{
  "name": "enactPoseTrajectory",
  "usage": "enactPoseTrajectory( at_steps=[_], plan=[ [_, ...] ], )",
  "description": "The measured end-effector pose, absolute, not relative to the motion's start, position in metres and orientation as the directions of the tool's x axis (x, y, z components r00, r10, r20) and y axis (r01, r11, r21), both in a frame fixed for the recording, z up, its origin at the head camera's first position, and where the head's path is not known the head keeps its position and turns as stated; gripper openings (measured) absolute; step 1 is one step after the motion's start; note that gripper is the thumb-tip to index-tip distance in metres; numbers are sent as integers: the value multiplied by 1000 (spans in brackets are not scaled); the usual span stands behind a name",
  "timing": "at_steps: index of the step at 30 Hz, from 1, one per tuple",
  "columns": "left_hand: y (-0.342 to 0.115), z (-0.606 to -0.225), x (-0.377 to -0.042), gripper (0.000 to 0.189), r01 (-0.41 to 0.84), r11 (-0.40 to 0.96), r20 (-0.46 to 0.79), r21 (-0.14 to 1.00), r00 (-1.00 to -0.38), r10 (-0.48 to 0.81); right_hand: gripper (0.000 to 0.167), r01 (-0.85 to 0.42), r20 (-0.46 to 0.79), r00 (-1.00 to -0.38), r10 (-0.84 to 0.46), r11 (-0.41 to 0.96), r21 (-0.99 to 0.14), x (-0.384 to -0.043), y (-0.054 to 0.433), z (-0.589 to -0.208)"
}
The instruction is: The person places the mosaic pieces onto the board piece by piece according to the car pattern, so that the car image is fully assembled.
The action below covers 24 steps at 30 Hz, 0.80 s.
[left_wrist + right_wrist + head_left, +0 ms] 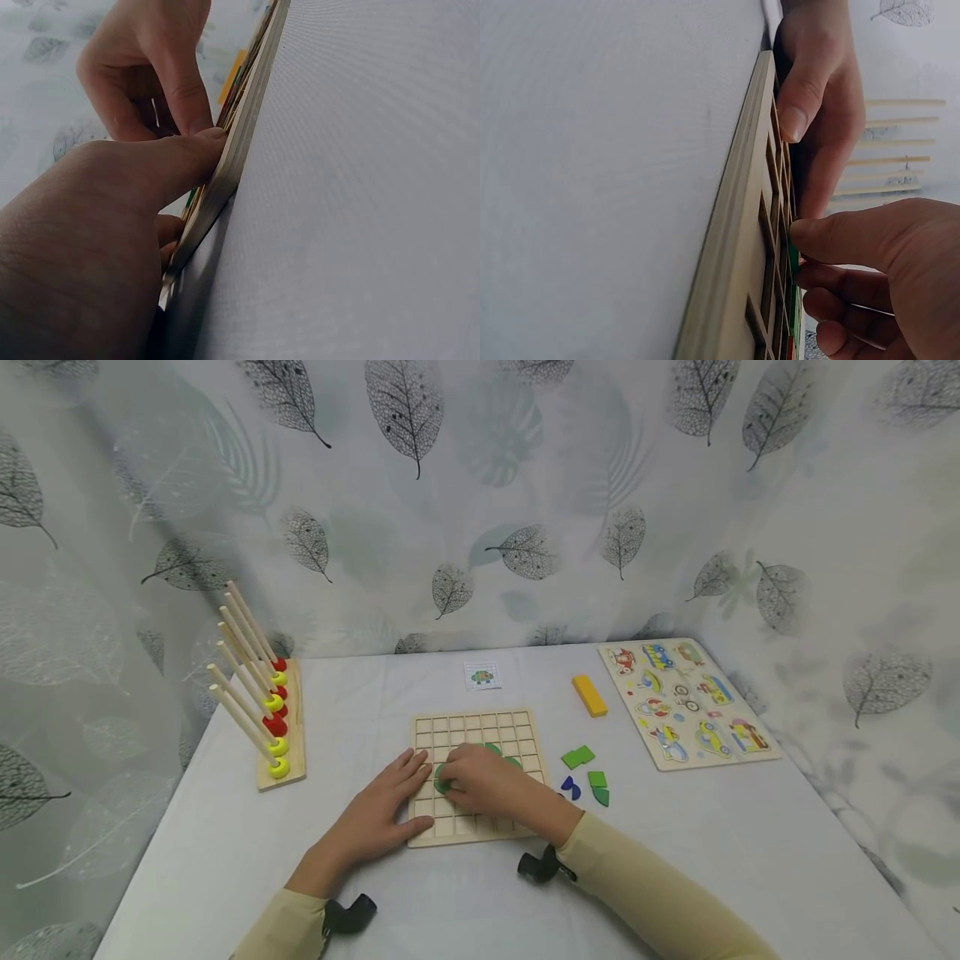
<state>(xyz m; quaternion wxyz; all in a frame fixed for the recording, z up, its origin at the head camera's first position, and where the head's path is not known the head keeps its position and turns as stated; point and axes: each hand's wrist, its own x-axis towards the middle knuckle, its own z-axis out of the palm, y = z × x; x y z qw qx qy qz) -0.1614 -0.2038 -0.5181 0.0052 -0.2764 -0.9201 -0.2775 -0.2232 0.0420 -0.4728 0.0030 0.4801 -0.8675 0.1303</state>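
A wooden grid board [424, 832] lies on the white table. My left hand [382, 810] rests along its left side with fingers spread, the thumb over the near left corner. Above the left half of the board, my right hand [487, 781] pinches a green piece [441, 781] with rounded edge between thumb and index finger. In the right wrist view, this green piece [794, 255] sits at the grid's surface beside the thumb tip. More green pieces [513, 762] lie on the board, partly hidden behind the right hand.
Loose green pieces [578, 757] and blue pieces [572, 787] lie right of the board. Behind it are a picture card [482, 676] and a yellow block [589, 696]. A pegged stand [296, 718] with red and yellow beads stands left; a picture puzzle board [686, 710] lies right.
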Motion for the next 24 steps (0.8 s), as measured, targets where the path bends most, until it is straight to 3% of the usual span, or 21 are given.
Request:
enactPoseTrajectory(
  at_steps=[24],
  plan=[
    [-203,-521,-163,84,526,689,190,499,-842,506,4,-815,123,-560,-820,517,-260,-223,41,-471]
  ],
)
